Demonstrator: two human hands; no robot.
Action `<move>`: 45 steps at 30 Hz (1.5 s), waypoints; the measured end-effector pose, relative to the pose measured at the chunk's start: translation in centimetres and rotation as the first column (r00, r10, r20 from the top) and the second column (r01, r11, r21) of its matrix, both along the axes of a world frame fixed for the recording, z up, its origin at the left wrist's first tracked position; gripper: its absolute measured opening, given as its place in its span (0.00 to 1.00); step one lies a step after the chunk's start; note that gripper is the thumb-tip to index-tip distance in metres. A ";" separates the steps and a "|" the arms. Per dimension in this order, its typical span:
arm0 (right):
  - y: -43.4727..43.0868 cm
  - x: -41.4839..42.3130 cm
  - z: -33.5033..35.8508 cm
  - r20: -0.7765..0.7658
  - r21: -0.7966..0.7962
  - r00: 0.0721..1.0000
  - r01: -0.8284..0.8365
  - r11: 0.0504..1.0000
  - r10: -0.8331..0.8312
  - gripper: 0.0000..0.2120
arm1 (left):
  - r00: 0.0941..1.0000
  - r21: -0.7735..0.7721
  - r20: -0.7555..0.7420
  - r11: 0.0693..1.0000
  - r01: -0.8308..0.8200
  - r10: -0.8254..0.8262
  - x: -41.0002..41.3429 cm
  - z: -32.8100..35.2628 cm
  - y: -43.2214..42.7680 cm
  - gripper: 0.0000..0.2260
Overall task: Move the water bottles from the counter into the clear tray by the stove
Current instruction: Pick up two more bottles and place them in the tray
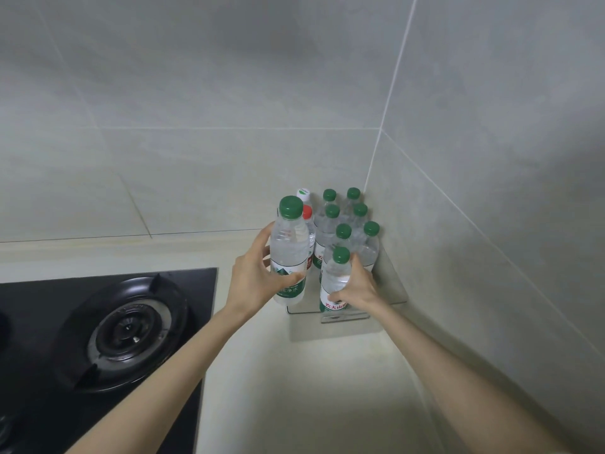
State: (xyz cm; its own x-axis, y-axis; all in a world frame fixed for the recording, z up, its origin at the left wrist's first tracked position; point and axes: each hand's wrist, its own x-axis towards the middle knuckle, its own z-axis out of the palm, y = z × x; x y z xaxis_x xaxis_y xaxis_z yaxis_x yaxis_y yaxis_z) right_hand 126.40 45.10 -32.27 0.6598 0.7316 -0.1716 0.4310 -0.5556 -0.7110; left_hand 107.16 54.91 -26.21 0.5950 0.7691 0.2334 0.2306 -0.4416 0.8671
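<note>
Left bottle [288, 253]: clear ribbed plastic, round green screw cap, green-and-white label. It is upright at the tray's front left corner; whether its base touches the floor cannot be told.
Left hand [257, 273]: clamped on the left bottle, thumb across the label and fingers curled behind.
Right bottle [336, 276]: the same clear plastic and green cap, with a red-and-white label. It is upright at the front of the tray.
Right hand [360, 288]: wrapped round the right bottle's body from the right side.
Tray [394, 286]: clear, glossy, straight-walled plastic with a flat tab handle at the front. It sits in the wall corner on the counter.
Packed bottles [343, 231]: six green-capped ones in two rows, standing close together toward the corner.
Red cap [307, 212]: tops a bottle behind the left bottle.
White cap [303, 192]: just behind the red one.
Counter [294, 388]: pale, smooth and matte, with a raised back lip.
Stove [196, 322]: black glass top to the tray's left, with a round burner under a dark metal grate.
Walls [196, 93]: large pale grey tiles with thin white grout lines.
</note>
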 end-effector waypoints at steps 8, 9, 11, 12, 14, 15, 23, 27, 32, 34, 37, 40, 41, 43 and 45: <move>0.0 0.2 -0.7 -0.043 0.010 0.998 -0.053 0.999 0.053 0.37 | 1.000 0.031 0.010 0.999 0.022 -0.022 -0.2 -0.6 0.4 0.41; 0.1 0.2 -0.5 -0.055 0.026 0.997 -0.049 0.998 0.051 0.36 | 1.000 0.032 0.011 0.999 0.025 -0.026 -0.3 -0.6 0.4 0.41; 0.2 0.6 0.5 0.000 0.035 0.997 -0.079 0.996 0.079 0.32 | 1.000 0.026 0.009 0.999 0.026 -0.027 -0.3 -0.7 0.4 0.41; 0.3 0.9 1.1 0.060 0.023 0.993 -0.106 0.994 0.104 0.30 | 1.000 0.024 0.007 0.999 0.024 -0.025 -0.3 -0.7 0.4 0.41; 0.3 1.4 2.7 0.185 -0.001 0.970 -0.158 0.987 0.156 0.28 | 1.000 0.018 0.005 1.000 0.020 -0.020 -0.3 -0.6 0.4 0.41; 0.3 1.7 3.4 0.241 -0.017 0.952 -0.189 0.982 0.188 0.26 | 1.000 0.015 0.006 1.000 0.018 -0.018 -0.3 -0.6 0.3 0.41; 1.8 0.1 5.8 0.405 -0.067 0.855 -0.326 0.943 0.324 0.14 | 1.000 0.004 0.008 1.000 0.021 -0.021 -0.3 -0.6 0.2 0.41; 3.3 0.1 7.0 0.409 -0.057 0.853 -0.332 0.941 0.326 0.10 | 1.000 -0.002 0.010 1.000 0.019 -0.019 -0.3 -0.6 0.2 0.40; 5.9 0.0 7.2 0.371 -0.086 0.860 -0.343 0.935 0.349 0.12 | 1.000 -0.011 0.019 1.000 0.006 -0.006 -0.4 -0.8 0.3 0.40; 6.7 0.2 7.0 0.378 -0.087 0.860 -0.337 0.938 0.344 0.10 | 1.000 -0.023 0.026 1.000 0.003 -0.002 -0.5 -0.9 0.3 0.41; 7.4 0.5 6.6 0.408 -0.094 0.852 -0.320 0.943 0.329 0.06 | 0.999 -0.044 0.037 0.999 0.004 -0.002 -0.5 -1.0 0.4 0.41; 7.7 0.8 6.1 0.416 -0.066 0.859 -0.299 0.952 0.298 0.06 | 1.000 -0.035 0.026 0.999 0.007 -0.006 -0.5 -0.8 0.2 0.40; 7.9 0.9 6.0 0.417 -0.060 0.862 -0.291 0.955 0.289 0.06 | 1.000 -0.034 0.026 0.999 0.007 -0.006 -0.4 -0.7 0.2 0.40; 8.0 1.3 5.7 0.398 -0.030 0.877 -0.281 0.959 0.270 0.08 | 1.000 -0.044 0.027 0.999 0.004 -0.003 -0.4 -0.8 0.2 0.40; 8.2 1.6 5.6 0.361 -0.006 0.895 -0.280 0.960 0.263 0.10 | 1.000 -0.055 0.030 0.999 0.002 0.000 -0.5 -0.9 0.3 0.40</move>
